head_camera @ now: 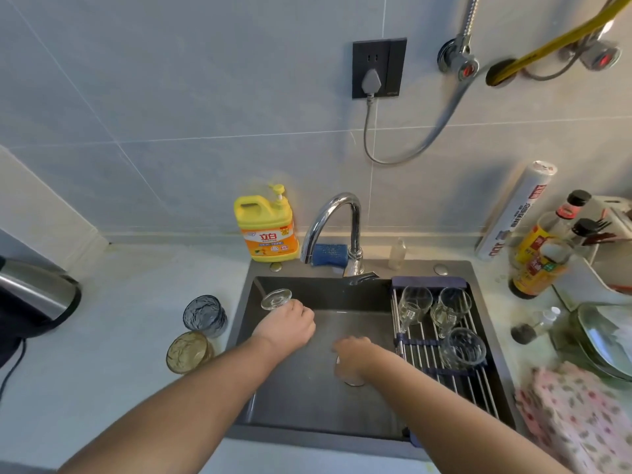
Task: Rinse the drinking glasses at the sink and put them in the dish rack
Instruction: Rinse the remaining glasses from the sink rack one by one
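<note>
The left hand [290, 323] gripped a glass [276, 298]. Just beside it, the right hand [354, 350] pointed down; its grip was hidden.

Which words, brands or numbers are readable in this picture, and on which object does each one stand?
"立白": orange label of the yellow detergent bottle; smaller print blurred.
"100": red, on the white roll, seen turned; other print blurred.
Labels on the sauce bottles: too blurred.
Mark on the wall socket: too small.

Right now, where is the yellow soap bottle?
In the head view, the yellow soap bottle stands on the counter behind the back left corner of the sink, just left of the faucet.
</note>
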